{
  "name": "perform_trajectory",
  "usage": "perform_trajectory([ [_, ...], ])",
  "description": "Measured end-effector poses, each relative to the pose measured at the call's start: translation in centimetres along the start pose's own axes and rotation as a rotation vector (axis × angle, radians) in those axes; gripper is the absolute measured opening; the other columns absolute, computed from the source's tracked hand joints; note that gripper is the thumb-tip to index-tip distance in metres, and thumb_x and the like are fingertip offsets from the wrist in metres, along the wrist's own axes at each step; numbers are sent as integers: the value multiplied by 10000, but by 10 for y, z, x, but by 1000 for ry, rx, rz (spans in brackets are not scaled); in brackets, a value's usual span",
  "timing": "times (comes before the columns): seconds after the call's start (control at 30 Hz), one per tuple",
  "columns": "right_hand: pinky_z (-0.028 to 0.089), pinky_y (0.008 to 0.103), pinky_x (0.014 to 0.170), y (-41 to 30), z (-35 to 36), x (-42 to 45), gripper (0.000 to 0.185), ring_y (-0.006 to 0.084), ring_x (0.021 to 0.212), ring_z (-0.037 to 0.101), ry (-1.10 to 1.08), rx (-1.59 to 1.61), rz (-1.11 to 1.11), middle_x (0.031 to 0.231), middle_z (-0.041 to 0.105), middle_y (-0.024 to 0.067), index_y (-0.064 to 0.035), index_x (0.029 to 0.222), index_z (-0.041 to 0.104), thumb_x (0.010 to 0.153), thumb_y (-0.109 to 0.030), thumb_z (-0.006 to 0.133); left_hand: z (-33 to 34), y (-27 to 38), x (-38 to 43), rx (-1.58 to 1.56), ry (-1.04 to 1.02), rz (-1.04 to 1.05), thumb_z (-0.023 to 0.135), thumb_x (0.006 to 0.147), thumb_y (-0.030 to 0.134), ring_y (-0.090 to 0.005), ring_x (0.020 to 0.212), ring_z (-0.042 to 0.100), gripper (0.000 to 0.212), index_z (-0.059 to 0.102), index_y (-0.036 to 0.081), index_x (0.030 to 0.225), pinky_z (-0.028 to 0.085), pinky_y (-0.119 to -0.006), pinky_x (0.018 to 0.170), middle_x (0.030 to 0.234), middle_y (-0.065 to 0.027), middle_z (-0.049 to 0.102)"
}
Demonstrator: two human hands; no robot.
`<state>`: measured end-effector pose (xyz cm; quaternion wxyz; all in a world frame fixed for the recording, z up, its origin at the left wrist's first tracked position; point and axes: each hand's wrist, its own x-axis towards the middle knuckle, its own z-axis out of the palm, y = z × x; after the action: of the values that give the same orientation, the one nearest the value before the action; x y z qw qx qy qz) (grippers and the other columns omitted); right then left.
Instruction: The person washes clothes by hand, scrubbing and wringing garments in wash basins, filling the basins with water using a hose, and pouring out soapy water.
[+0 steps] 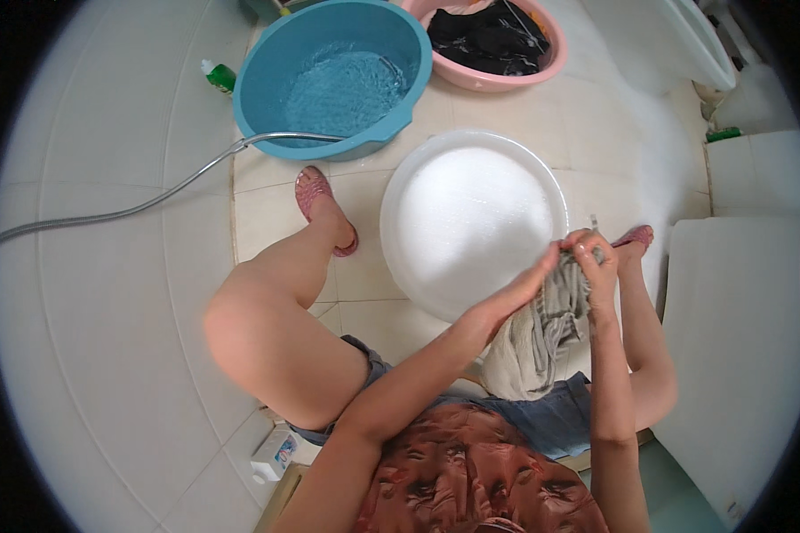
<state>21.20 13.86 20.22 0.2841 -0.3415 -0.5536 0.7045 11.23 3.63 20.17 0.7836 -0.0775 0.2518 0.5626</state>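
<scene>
Both of my hands grip a grey and cream cloth (530,346) at the right rim of a white round basin (477,193). My left hand (533,273) closes on the cloth's upper left part. Close against it, my right hand (593,260) clasps the bunched upper end. The rest of the cloth hangs towards my lap, in folds. White suds or pale liquid fill the basin; which of the two I cannot tell.
A blue tub (347,143) of rippling water stands upper left, a metal shower hose (167,193) running into it. Beside it, a pink basin (483,81) holds dark wet clothes (487,40). A green bottle (221,78) is by the wall; a white bottle (275,455) stands lower left.
</scene>
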Motion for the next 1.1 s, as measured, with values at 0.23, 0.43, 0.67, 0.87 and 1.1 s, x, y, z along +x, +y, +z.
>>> perform_trajectory([
  [0.23, 492, 310, 675, -15, 9, 1, 197, 184, 705, 607, -190, -157, 126, 718, 581, 97, -27, 631, 436, 783, 47, 537, -3, -9, 4, 430, -42, 115, 736, 654, 212, -144, 908, 540, 625, 439, -35, 1145, 449, -265, 773, 973, -101, 557],
  [0.43, 420, 252, 526, -6, 14, 8, 246, 108, 539, 506, -125, -336, 258, 550, 517, 44, -3, 620, 524, 806, -156, 574, -15, -34, 22, 740, 133, 344, 709, 622, 115, -158, 857, 545, 563, 462, -44, 1103, 440, -264, 764, 965, -87, 557],
  [0.67, 411, 254, 492, -5, 26, 16, 251, 113, 482, 478, -71, -239, 364, 523, 494, 45, 3, 595, 511, 799, -132, 564, -17, -15, 18, 783, 184, 67, 699, 625, 160, -141, 826, 551, 529, 469, -54, 1050, 440, -261, 732, 891, -78, 566],
  [0.87, 410, 246, 486, 10, 26, 18, 189, 108, 485, 478, -75, -170, 338, 552, 497, 37, -10, 687, 533, 820, -142, 561, -23, -7, 15, 780, 168, 142, 686, 640, 172, -168, 909, 528, 600, 416, -59, 1123, 423, -270, 787, 993, -111, 534],
  [1.1, 439, 273, 743, 24, 25, 22, 434, 152, 788, 541, -3, 107, 451, 854, 559, 60, -75, 1074, 511, 913, -444, 349, -36, 7, 18, 183, 185, 397, 694, 723, 382, -288, 1239, 283, 1072, -111, 158, 1394, 316, -349, 972, 1373, -185, 170],
])
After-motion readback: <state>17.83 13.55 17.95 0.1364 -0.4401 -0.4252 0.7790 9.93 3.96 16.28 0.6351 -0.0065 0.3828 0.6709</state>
